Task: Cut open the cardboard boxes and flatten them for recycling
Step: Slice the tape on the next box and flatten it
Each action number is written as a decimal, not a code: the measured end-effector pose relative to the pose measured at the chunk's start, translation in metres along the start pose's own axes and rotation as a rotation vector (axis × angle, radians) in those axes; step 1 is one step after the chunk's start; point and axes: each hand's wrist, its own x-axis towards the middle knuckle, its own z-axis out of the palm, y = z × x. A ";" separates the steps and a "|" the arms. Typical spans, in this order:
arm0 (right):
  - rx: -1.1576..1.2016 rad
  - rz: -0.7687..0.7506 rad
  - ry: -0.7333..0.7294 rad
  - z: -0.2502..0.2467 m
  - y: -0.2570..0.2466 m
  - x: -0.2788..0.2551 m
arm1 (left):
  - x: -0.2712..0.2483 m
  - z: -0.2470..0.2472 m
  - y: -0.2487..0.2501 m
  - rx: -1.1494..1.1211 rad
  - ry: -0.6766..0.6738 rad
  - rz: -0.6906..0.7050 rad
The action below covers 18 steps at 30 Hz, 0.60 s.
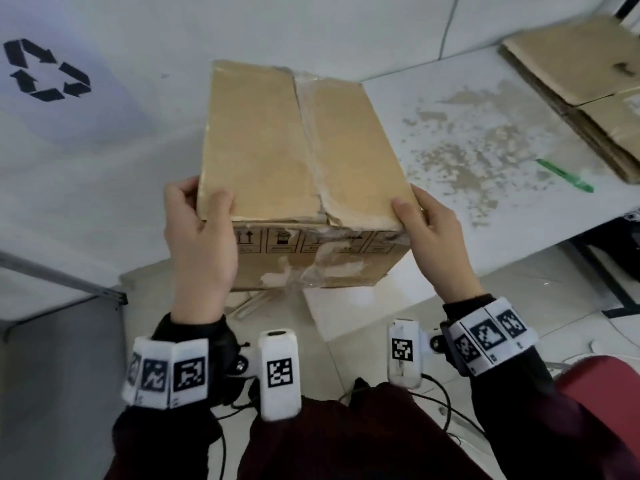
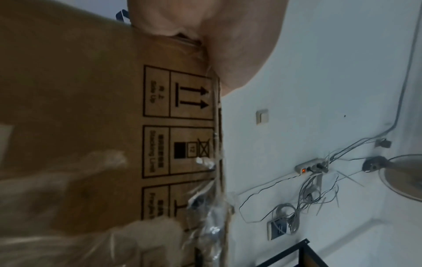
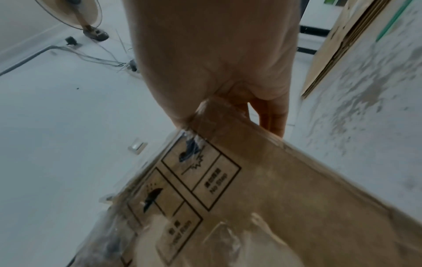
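Note:
A brown cardboard box [image 1: 294,161] with clear tape along its top seam is held off the table [image 1: 485,216] between both hands. My left hand [image 1: 197,230] grips the near left corner, thumb on the top flap and fingers down the left side. My right hand [image 1: 429,233] grips the near right corner, thumb on top. The near face carries printed handling symbols [image 2: 178,119] and torn tape. In the right wrist view the box [image 3: 285,198] corner sits in the palm of the right hand [image 3: 217,68]. The left hand [image 2: 205,23] fills the top of the left wrist view.
A stack of flattened cardboard [image 1: 581,88] lies at the table's far right. A green utility knife [image 1: 564,175] rests beside it on the worn white tabletop. A white bin with a recycling symbol [image 1: 45,69] stands to the left. Cables and a power strip [image 2: 310,167] sit by the wall.

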 end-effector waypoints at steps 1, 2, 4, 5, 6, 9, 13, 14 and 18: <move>0.023 0.002 0.014 -0.014 0.008 0.005 | -0.005 0.017 0.001 -0.005 -0.009 -0.002; 0.048 0.008 0.032 -0.027 0.015 0.011 | -0.010 0.034 0.001 -0.006 -0.016 -0.005; 0.091 0.019 0.071 -0.053 0.031 0.025 | -0.019 0.070 0.002 -0.010 -0.039 0.000; 0.104 0.020 0.091 -0.065 0.040 0.032 | -0.023 0.087 0.002 -0.012 -0.059 0.007; 0.109 0.022 0.110 -0.077 0.049 0.041 | -0.027 0.104 0.001 -0.018 -0.082 0.011; 0.133 0.047 0.147 -0.106 0.071 0.071 | -0.027 0.150 -0.010 -0.032 -0.148 0.000; 0.154 0.084 0.158 -0.133 0.099 0.117 | -0.016 0.207 -0.033 -0.036 -0.238 -0.068; 0.154 0.100 0.158 -0.137 0.106 0.128 | -0.012 0.221 -0.039 -0.036 -0.254 -0.082; 0.121 0.169 0.143 -0.150 0.125 0.160 | 0.001 0.266 -0.055 0.027 -0.284 -0.093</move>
